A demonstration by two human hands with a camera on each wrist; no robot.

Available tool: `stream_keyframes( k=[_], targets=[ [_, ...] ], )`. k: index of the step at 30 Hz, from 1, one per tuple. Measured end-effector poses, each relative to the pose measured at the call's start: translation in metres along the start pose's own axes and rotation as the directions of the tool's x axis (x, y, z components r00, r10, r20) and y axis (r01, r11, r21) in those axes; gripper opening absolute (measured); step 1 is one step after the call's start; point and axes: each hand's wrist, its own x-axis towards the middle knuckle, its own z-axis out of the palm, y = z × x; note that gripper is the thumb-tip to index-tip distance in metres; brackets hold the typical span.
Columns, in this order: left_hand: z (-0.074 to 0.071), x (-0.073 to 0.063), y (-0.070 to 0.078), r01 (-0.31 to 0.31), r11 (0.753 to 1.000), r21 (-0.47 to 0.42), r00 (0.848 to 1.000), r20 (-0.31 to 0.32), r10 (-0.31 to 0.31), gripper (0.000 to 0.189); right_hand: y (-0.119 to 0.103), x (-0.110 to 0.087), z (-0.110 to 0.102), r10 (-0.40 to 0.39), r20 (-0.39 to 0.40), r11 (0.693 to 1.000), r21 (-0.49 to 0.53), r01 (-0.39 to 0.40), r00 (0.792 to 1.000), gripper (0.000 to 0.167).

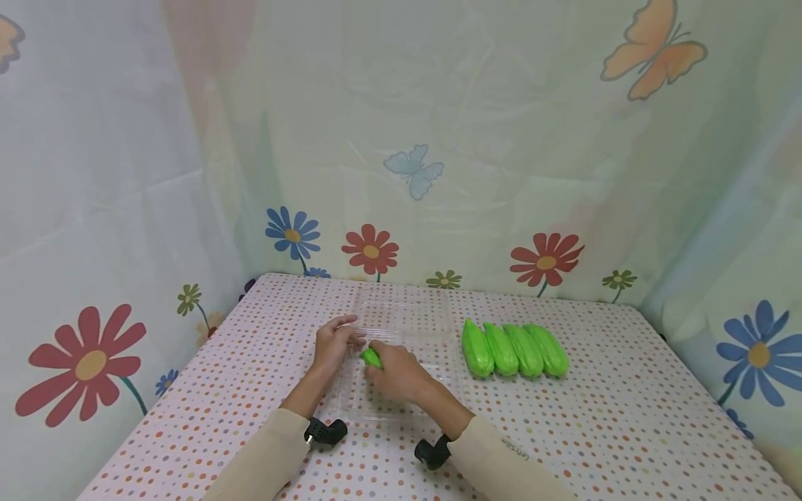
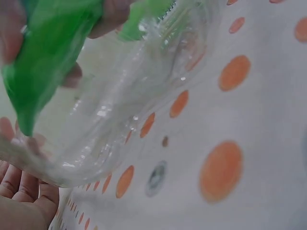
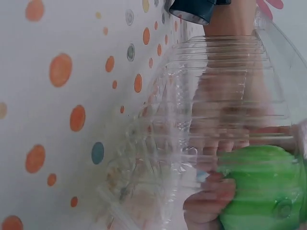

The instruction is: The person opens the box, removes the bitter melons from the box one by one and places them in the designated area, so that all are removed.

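My right hand (image 1: 401,372) grips a bright green, shiny, gourd-like vegetable (image 1: 372,358) above the base of a clear plastic clamshell box (image 1: 401,416). Its narrow tapered end points down in the left wrist view, where the green vegetable (image 2: 53,57) shows between the fingers. From the right wrist, the rounded end of the green vegetable (image 3: 261,189) shows through the clear wall. My left hand (image 1: 335,344) is by the left side of the box, fingers loosely extended; its fingers (image 2: 29,187) lie close against the outside of the wall.
Several similar green vegetables (image 1: 515,350) lie side by side in a row to the right of the box. The box's clear lid (image 1: 401,309) lies folded back behind it. A dotted cloth (image 1: 250,390) covers the table, and a printed curtain (image 1: 438,139) hangs behind.
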Motion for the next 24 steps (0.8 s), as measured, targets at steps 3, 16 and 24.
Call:
stream_keyframes(
  k=[3,16,24],
  targets=[
    [0.001,0.000,0.000,0.006,1.000,-0.006,1.000,0.002,-0.006,0.048,0.000,-0.001,-0.002,-0.008,-0.012,1.000,-0.005,0.007,1.000,0.035],
    [0.005,-0.001,0.007,-0.004,1.000,0.007,1.000,0.024,0.004,0.046,0.005,-0.004,-0.023,0.019,-0.075,1.000,0.021,-0.018,0.997,0.040],
    [0.000,-0.001,0.001,0.006,1.000,-0.007,1.000,0.012,-0.006,0.043,0.000,-0.006,-0.035,0.013,-0.105,1.000,0.025,-0.010,0.994,0.047]
  ],
)
